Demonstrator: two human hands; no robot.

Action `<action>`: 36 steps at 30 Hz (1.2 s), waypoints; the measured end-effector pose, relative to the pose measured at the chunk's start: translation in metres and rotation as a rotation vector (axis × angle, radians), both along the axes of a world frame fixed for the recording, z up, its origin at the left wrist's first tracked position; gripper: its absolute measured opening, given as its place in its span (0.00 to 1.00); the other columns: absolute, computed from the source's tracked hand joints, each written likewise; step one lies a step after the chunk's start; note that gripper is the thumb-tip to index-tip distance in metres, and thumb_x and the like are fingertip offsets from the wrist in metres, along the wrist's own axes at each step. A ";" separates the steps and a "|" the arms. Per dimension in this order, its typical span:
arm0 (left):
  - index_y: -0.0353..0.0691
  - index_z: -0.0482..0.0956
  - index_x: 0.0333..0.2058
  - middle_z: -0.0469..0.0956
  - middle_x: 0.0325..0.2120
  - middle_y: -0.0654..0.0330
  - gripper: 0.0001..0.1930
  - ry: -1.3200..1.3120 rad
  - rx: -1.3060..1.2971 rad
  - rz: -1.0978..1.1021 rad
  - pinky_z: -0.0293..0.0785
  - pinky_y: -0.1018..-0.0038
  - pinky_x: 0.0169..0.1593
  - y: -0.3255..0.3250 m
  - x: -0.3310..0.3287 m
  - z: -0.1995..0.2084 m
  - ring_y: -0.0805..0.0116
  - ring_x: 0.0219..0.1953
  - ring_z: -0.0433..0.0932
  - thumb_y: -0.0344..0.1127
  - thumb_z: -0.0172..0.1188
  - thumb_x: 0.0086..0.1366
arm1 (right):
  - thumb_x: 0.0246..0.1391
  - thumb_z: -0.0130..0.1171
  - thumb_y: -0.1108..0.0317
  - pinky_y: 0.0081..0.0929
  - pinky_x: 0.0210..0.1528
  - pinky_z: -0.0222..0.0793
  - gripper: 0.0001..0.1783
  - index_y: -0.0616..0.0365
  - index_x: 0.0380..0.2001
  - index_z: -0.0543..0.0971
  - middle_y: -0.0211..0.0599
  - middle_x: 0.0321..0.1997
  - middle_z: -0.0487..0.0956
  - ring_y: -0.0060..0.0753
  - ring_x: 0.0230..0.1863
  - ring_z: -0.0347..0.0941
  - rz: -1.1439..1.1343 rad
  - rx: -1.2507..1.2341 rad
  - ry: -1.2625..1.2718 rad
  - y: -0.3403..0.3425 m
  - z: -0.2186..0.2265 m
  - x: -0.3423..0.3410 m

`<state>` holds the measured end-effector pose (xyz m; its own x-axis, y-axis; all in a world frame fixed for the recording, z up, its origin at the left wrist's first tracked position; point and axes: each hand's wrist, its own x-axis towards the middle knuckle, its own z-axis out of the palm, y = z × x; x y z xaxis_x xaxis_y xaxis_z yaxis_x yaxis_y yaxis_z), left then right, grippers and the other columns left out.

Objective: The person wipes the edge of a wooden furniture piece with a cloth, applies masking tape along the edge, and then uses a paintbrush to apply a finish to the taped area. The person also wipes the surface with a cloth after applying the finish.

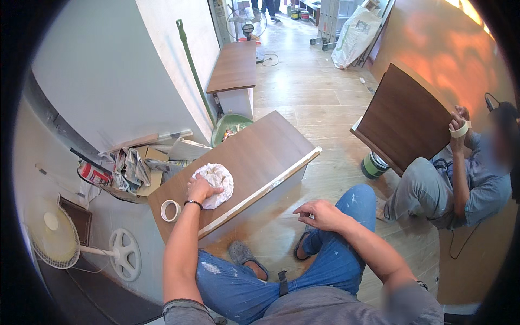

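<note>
My left hand point(201, 188) presses on a crumpled white cloth point(218, 179), its fingers partly hidden in the folds. The cloth lies on the brown wood-grain top of a low cabinet point(271, 143) in front of me. Near my left wrist, a roll of pale tape point(170, 211) rests on the same top. Along the cabinet's near edge runs a whitish, rough-looking strip point(260, 192). My right hand point(323, 215) hangs in the air by my right knee, fingers loosely bent and apart, with nothing seen in it.
At the right, a seated co-worker steadies a brown panel point(403, 116), tape roll on the wrist, above a dark can point(374, 165). Beyond the cabinet are a green dustpan point(230, 127) and another brown-topped unit point(233, 65). A box of newspapers point(127, 168) and a fan point(54, 233) stand left.
</note>
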<state>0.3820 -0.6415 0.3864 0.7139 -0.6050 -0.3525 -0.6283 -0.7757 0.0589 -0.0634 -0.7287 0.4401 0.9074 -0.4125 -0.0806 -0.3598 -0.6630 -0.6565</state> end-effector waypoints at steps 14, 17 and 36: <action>0.25 0.81 0.52 0.83 0.49 0.41 0.38 0.254 -0.162 0.001 0.80 0.58 0.53 0.014 0.051 0.001 0.47 0.50 0.85 0.41 0.84 0.45 | 0.62 0.63 0.62 0.42 0.49 0.78 0.16 0.53 0.51 0.84 0.46 0.43 0.86 0.50 0.44 0.83 -0.101 0.041 -0.016 0.008 0.028 -0.001; 0.27 0.84 0.48 0.87 0.39 0.44 0.27 0.440 -0.435 -0.048 0.81 0.59 0.48 0.012 0.046 0.015 0.50 0.42 0.87 0.32 0.79 0.48 | 0.61 0.66 0.65 0.35 0.47 0.79 0.17 0.54 0.53 0.83 0.41 0.42 0.87 0.39 0.42 0.84 -0.212 0.139 -0.060 0.012 0.049 -0.009; 0.30 0.72 0.58 0.81 0.50 0.54 0.28 1.460 -0.808 -0.314 0.79 0.69 0.56 -0.002 -0.183 0.155 0.67 0.51 0.81 0.26 0.73 0.62 | 0.70 0.54 0.42 0.43 0.66 0.71 0.39 0.56 0.72 0.62 0.43 0.71 0.70 0.39 0.67 0.72 -0.308 1.403 -0.831 0.021 0.056 0.037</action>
<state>0.1988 -0.6433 0.5412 -0.0761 -0.9907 -0.1132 0.1903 -0.1259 0.9736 -0.0267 -0.7073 0.4963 0.7935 -0.6024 -0.0868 0.3749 0.5962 -0.7099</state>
